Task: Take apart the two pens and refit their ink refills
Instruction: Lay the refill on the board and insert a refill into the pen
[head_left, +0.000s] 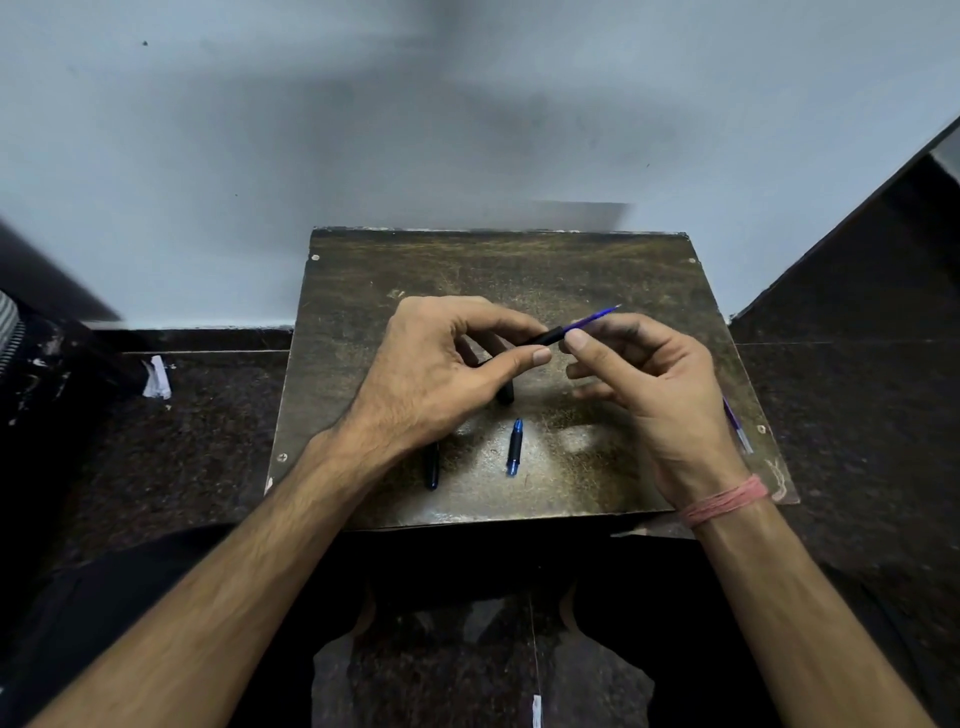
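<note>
Above a small, worn dark board (597, 270) set on a dark speckled floor (208, 441), the person holds one pen's parts between both hands. The left hand (436, 379) curls its thumb and fingers around a black pen barrel (545, 339), which points up and to the right. A blue ink refill (595, 318) sticks out of the barrel's open end, its tip aimed toward the far right corner. The right hand (654, 384) pinches the refill close to the barrel's mouth between thumb and forefinger, the other fingers loosely bent below.

On the board beneath the hands lie loose pieces: a short blue-and-black pen section (515, 447) near the middle, a dark pen part (431, 467) partly hidden under the left wrist, and another black piece (505, 392) under the left fingers. A purple refill (736, 423) lies at the board's right edge, partly behind the right hand. A pink thread band (724, 501) circles the right wrist.
</note>
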